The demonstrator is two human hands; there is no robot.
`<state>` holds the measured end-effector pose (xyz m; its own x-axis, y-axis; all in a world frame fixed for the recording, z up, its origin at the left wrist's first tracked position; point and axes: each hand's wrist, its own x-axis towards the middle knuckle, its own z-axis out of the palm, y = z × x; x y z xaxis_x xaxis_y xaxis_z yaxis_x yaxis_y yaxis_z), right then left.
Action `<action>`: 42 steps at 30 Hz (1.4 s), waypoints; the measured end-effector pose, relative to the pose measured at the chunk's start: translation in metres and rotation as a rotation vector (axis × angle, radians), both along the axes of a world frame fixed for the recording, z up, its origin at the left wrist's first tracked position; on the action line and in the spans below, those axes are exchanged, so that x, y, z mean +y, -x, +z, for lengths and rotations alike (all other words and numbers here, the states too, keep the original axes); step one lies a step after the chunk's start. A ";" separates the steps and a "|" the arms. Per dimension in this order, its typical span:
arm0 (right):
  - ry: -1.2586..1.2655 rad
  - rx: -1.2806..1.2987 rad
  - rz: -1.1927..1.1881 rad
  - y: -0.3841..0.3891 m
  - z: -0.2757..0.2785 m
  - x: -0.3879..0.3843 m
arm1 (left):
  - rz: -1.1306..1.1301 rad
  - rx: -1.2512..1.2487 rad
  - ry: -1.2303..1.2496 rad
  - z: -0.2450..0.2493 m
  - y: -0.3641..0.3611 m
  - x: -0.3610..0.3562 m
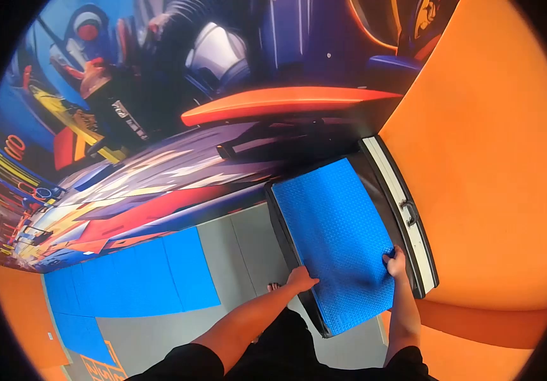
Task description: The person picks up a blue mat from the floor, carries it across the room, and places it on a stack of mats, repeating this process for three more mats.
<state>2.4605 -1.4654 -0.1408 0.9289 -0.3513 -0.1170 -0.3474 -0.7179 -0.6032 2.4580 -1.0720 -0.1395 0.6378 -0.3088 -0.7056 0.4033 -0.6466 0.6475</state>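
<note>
A blue textured mat [343, 235] lies in or on a black case, covering most of it. My left hand [300, 280] grips the mat's left edge, with the thumb on top. At the right edge, my right hand [396, 261] holds the mat between thumb and fingers. The undersides of both grips are hidden. The black case [280, 222] shows along the left side of the mat. Its raised side with a pale strip [397, 197] and a dark handle [410, 213] stands at the right, against the orange wall.
Blue floor mats [140, 279] lie on the grey floor [241, 254] at the left. A wall with a colourful mural [159, 171] runs behind. An orange wall [495, 159] rises at the right. My foot shows beside my left forearm.
</note>
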 end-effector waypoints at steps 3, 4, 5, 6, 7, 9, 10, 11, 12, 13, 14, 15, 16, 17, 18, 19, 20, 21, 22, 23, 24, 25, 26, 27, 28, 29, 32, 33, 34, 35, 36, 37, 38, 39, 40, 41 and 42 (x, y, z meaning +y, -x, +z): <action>0.115 0.052 -0.026 0.007 -0.023 0.003 | -0.112 -0.154 -0.201 -0.019 0.008 -0.014; 0.096 0.034 -0.052 0.005 -0.023 0.007 | -0.096 -0.180 -0.204 -0.022 0.007 -0.015; 0.080 0.009 -0.075 0.002 -0.021 0.011 | -0.077 -0.212 -0.204 -0.024 0.004 -0.015; 0.071 0.041 -0.085 0.002 -0.023 0.013 | -0.086 -0.213 -0.209 -0.026 0.002 -0.012; 0.067 0.042 -0.089 0.000 -0.024 0.015 | -0.060 -0.180 -0.189 -0.027 0.001 -0.010; 0.071 0.086 -0.072 -0.002 -0.024 0.018 | -0.045 -0.151 -0.168 -0.029 -0.001 -0.005; 0.070 0.085 -0.084 -0.003 -0.024 0.019 | -0.017 -0.188 -0.165 -0.030 -0.001 -0.003; 0.082 0.113 -0.082 -0.004 -0.023 0.021 | 0.011 -0.225 -0.161 -0.032 -0.002 -0.001; 0.096 0.142 -0.077 -0.006 -0.020 0.023 | 0.000 -0.225 -0.157 -0.034 -0.001 0.000; 0.099 0.143 -0.084 -0.010 -0.009 0.031 | -0.007 -0.257 -0.162 -0.037 0.000 0.001; 0.182 0.217 -0.129 -0.013 0.002 0.040 | -0.010 -0.288 -0.167 -0.040 0.001 0.003; 0.262 0.291 -0.171 -0.014 0.011 0.052 | -0.008 -0.288 -0.165 -0.042 0.004 0.008; 0.293 0.250 -0.193 -0.016 0.012 0.063 | 0.003 -0.293 -0.054 -0.045 0.006 0.017; 0.289 0.245 -0.188 -0.015 0.014 0.077 | 0.014 -0.302 0.054 -0.046 0.008 0.029; 0.366 0.074 -0.148 -0.012 0.015 0.094 | 0.016 -0.309 0.045 -0.051 0.013 0.045; 0.438 -0.101 -0.111 -0.010 0.016 0.116 | 0.070 -0.180 0.135 -0.057 0.023 0.066; 0.414 -0.219 -0.086 -0.008 0.022 0.146 | 0.127 -0.053 0.223 -0.062 0.034 0.090; 0.324 -0.264 -0.012 -0.006 0.029 0.178 | 0.102 -0.130 0.171 -0.066 0.049 0.119; 0.233 -0.310 0.068 -0.001 0.033 0.212 | 0.083 -0.207 0.118 -0.066 0.066 0.151; 0.160 -0.360 0.152 0.006 0.028 0.249 | 0.105 -0.211 0.039 -0.055 0.083 0.184; 0.085 -0.411 0.243 0.016 0.022 0.290 | 0.136 -0.216 -0.041 -0.042 0.104 0.218; 0.023 -0.386 0.352 0.029 0.021 0.333 | 0.222 -0.224 -0.077 -0.041 0.129 0.254; -0.037 -0.364 0.472 0.044 0.019 0.377 | 0.319 -0.236 -0.113 -0.043 0.160 0.291; -0.115 -0.349 0.637 0.061 0.019 0.419 | 0.425 -0.236 -0.128 -0.047 0.192 0.328; -0.188 -0.333 0.812 0.077 0.020 0.460 | 0.538 -0.241 -0.141 -0.048 0.225 0.363; -0.257 -0.316 1.018 0.092 0.024 0.499 | 0.648 -0.233 -0.173 -0.049 0.263 0.395; -0.300 -0.226 1.575 0.143 0.057 0.598 | 1.099 -0.212 -0.080 -0.006 0.359 0.463; -0.288 -0.222 1.676 0.161 0.061 0.628 | 1.337 -0.168 0.079 0.011 0.397 0.477; -0.268 -0.219 1.781 0.177 0.059 0.656 | 1.482 -0.188 0.207 0.032 0.432 0.488; -0.264 -0.099 1.826 0.195 0.061 0.684 | 1.617 -0.217 0.348 0.050 0.468 0.500; -0.242 0.026 1.869 0.210 0.063 0.712 | 1.700 -0.284 0.373 0.063 0.503 0.510; -0.206 0.000 1.972 0.226 0.063 0.741 | 1.809 -0.315 0.490 0.073 0.541 0.517; -0.275 0.117 1.945 0.244 0.059 0.769 | 1.914 -0.347 0.613 0.079 0.577 0.518; -0.336 0.246 1.909 0.263 0.059 0.797 | 2.002 -0.407 0.638 0.087 0.612 0.519; -0.301 0.251 2.008 0.284 0.060 0.828 | 2.082 -0.442 0.639 0.095 0.647 0.518; -0.355 0.356 1.982 0.305 0.059 0.856 | 2.158 -0.468 0.637 0.103 0.679 0.514; -0.406 0.463 1.939 0.326 0.057 0.879 | 2.251 -0.493 0.618 0.109 0.705 0.506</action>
<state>2.1343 -0.5867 -0.0835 -0.1415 0.9679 -0.2078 0.4111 -0.1335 -0.9018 1.7528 -0.5658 -0.0302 0.1793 0.7860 -0.5916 -0.2531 0.6180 0.7443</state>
